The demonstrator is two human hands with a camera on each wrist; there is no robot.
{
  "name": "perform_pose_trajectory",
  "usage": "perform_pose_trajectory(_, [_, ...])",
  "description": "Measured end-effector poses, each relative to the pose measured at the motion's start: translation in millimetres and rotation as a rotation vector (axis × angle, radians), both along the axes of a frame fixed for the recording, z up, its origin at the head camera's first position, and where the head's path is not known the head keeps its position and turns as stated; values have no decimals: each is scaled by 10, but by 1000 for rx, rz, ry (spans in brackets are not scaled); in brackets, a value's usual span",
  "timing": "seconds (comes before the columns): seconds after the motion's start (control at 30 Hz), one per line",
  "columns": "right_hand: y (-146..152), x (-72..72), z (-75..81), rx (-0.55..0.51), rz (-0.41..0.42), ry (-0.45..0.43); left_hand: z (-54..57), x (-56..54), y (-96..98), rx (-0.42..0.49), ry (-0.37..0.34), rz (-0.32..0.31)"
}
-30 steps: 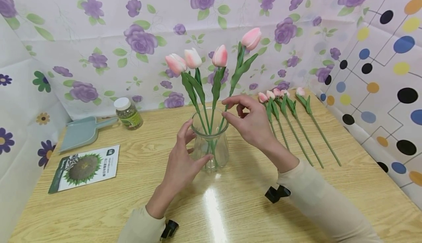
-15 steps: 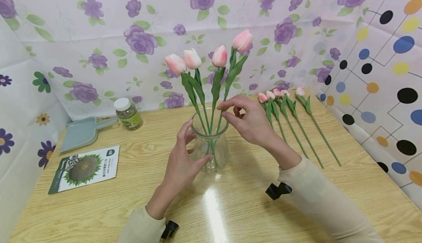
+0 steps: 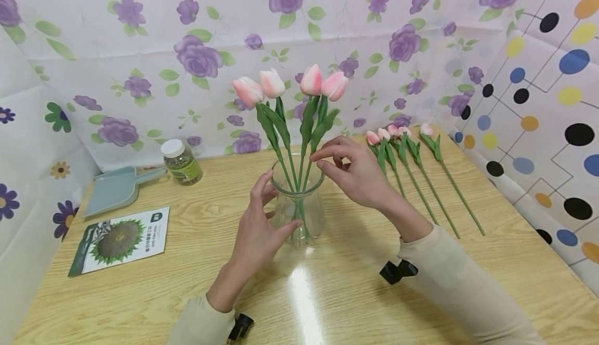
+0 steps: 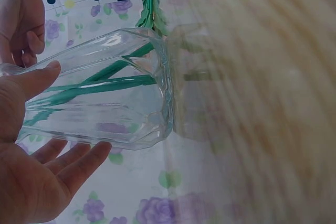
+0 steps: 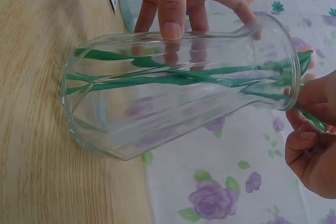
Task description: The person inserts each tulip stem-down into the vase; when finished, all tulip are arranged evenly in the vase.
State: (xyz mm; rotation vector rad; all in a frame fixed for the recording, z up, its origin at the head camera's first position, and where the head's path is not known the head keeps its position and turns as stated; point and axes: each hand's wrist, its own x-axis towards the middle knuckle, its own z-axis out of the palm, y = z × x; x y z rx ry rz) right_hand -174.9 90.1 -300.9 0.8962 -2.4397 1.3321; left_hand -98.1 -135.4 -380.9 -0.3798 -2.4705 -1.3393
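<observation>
A clear glass vase (image 3: 314,212) stands on the table with several pink-and-white tulips in it, their green stems crossing inside. My left hand (image 3: 259,225) holds the vase from the left, thumb in front and fingers around the far side; the left wrist view shows its thumb and fingers on either side of the glass (image 4: 105,106). Just above the rim, my right hand (image 3: 357,173) pinches the stem of the rightmost tulip (image 3: 334,86) between thumb and index finger. In the right wrist view, those fingers (image 5: 315,95) are close against the vase mouth.
More tulips (image 3: 412,171) lie side by side on the table at the right. To the left are a white-capped jar (image 3: 182,164), a grey-blue dustpan (image 3: 112,191) and a seed packet (image 3: 120,241). Patterned cloth walls (image 3: 140,38) enclose the table's back and sides.
The rightmost tulip has gone down into the vase and tilted leftward, its bloom now level with the others. The right hand has shifted slightly left; the left hand stays on the vase.
</observation>
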Motion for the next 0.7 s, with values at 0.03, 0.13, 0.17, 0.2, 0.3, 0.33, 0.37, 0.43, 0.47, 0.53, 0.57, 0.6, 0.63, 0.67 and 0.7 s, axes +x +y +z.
perform_pose_trajectory(0.03, [9, 2, 2, -1, 5, -10, 1, 0, 1, 0, -1, -1])
perform_pose_trajectory(0.13, [50, 2, 15, -11, 23, -50, 3, 2, 2, 3, -3, -1])
perform_pose_trajectory(0.17, [73, 1, 20, -17, 25, -65, 3, 2, 3, 4, -2, -2])
perform_pose_trajectory(0.2, [101, -4, 26, -23, 25, -76, 3, 2, 5, 6, -2, -3])
perform_pose_trajectory(0.3, [209, -34, 48, -42, 2, -104, 0, -2, 6, 9, -1, -3])
perform_pose_trajectory(0.33, [254, -51, 54, -48, -11, -108, -1, -3, 7, 9, 1, -2])
perform_pose_trajectory(0.37, [302, -70, 61, -53, -27, -111, -2, -3, 8, 9, 2, -1])
perform_pose_trajectory(0.43, [403, -113, 73, -57, -61, -118, -3, -5, 11, 6, 6, 3])
perform_pose_trajectory(0.47, [455, -135, 78, -58, -78, -125, -3, -3, 12, 6, 7, 5])
perform_pose_trajectory(0.53, [566, -178, 82, -53, -105, -143, -3, -3, 14, 6, 10, 8])
perform_pose_trajectory(0.57, [623, -197, 81, -49, -119, -158, -2, -2, 14, 6, 10, 10])
perform_pose_trajectory(0.6, [675, -218, 79, -46, -129, -171, -2, -1, 14, 6, 10, 10])
perform_pose_trajectory(0.63, [727, -239, 74, -44, -139, -181, -2, 0, 13, 7, 10, 10])
perform_pose_trajectory(0.67, [776, -261, 65, -45, -148, -194, -2, 0, 12, 6, 10, 11])
perform_pose_trajectory(0.7, [822, -282, 52, -47, -158, -207, -2, 1, 10, 6, 11, 12])
